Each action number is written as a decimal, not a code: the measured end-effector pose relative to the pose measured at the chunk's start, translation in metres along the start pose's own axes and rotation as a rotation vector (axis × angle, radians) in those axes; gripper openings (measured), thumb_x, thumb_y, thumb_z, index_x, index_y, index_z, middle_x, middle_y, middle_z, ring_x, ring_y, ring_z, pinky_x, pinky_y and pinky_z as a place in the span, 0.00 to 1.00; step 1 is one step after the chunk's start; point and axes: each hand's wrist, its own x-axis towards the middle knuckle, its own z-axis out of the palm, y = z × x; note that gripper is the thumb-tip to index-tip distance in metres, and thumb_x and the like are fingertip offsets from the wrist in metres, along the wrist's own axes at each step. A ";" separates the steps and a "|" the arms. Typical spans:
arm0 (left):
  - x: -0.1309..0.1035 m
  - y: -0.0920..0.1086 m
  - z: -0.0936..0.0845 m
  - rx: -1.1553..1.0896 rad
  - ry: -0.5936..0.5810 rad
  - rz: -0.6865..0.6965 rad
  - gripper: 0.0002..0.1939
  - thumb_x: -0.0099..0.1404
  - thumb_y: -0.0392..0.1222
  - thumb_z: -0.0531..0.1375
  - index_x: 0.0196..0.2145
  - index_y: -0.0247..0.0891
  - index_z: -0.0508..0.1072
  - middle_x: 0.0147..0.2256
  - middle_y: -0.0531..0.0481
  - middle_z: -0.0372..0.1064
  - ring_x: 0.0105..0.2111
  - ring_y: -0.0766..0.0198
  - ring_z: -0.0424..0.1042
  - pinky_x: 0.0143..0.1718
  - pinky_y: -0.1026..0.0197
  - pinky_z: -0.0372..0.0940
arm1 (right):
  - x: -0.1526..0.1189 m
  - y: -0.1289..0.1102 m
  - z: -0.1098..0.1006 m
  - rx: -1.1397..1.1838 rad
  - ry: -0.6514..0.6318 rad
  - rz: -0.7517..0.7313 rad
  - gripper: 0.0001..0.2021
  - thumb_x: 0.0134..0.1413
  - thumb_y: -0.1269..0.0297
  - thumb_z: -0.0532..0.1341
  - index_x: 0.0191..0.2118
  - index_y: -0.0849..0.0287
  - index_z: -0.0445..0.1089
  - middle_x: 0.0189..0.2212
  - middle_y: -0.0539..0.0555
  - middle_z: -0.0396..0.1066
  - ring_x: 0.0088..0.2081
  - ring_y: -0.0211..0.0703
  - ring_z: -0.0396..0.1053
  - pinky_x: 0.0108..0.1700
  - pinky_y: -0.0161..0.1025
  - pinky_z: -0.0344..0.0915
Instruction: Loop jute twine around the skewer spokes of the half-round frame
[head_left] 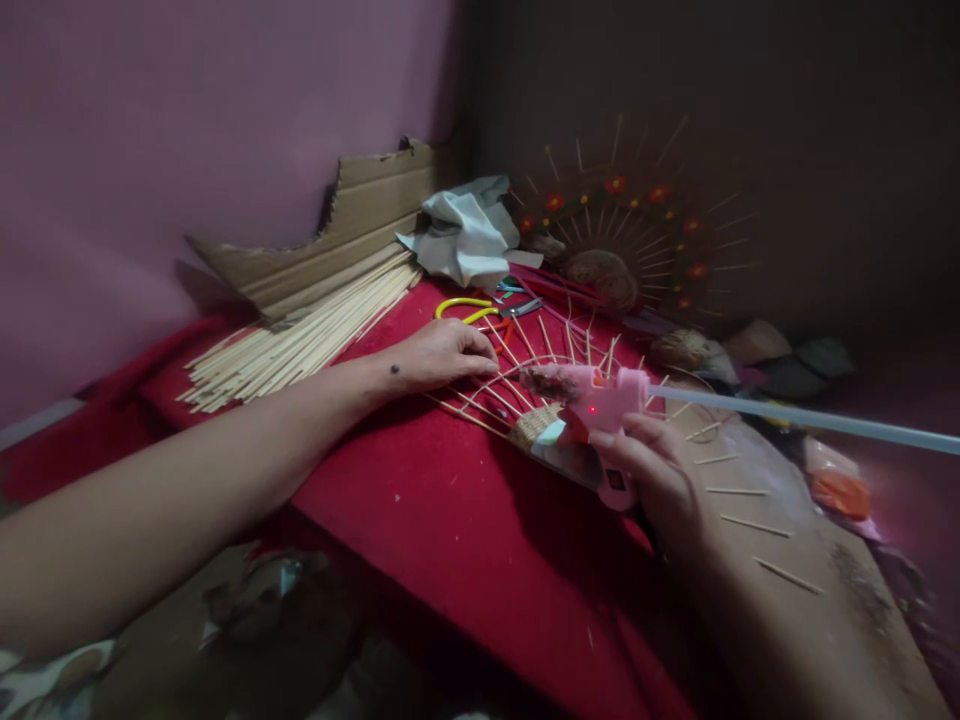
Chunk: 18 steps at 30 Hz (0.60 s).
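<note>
Holding the pink glue gun (pixel 619 395) in the right hand (pixel 664 470), aimed leftward over the stick frame (pixel 534 424) toward the left hand (pixel 444 354), pinched narrow at its side.

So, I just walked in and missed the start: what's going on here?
A person's right hand holds a pink glue gun, a red light showing on it, its nozzle close to a fan-shaped stick frame over the red cloth. The left hand is at the frame's left side; whether it grips a stick is unclear. Loose sticks and yellow-handled cutters lie beyond the left arm.
</note>
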 end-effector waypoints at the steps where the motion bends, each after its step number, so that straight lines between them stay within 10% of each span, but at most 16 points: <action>1: 0.000 0.001 0.000 0.013 -0.006 0.001 0.11 0.58 0.42 0.58 0.31 0.35 0.77 0.29 0.48 0.73 0.30 0.65 0.69 0.34 0.62 0.61 | 0.000 0.001 0.000 0.024 0.010 0.005 0.11 0.43 0.57 0.65 0.25 0.61 0.72 0.19 0.49 0.67 0.22 0.36 0.63 0.25 0.33 0.56; 18: 0.001 0.003 0.000 0.072 -0.074 0.044 0.14 0.58 0.45 0.58 0.32 0.36 0.80 0.27 0.48 0.73 0.28 0.64 0.66 0.32 0.61 0.56 | 0.000 -0.006 0.003 -0.137 -0.083 -0.072 0.12 0.44 0.57 0.64 0.30 0.61 0.75 0.23 0.51 0.69 0.26 0.39 0.63 0.26 0.33 0.58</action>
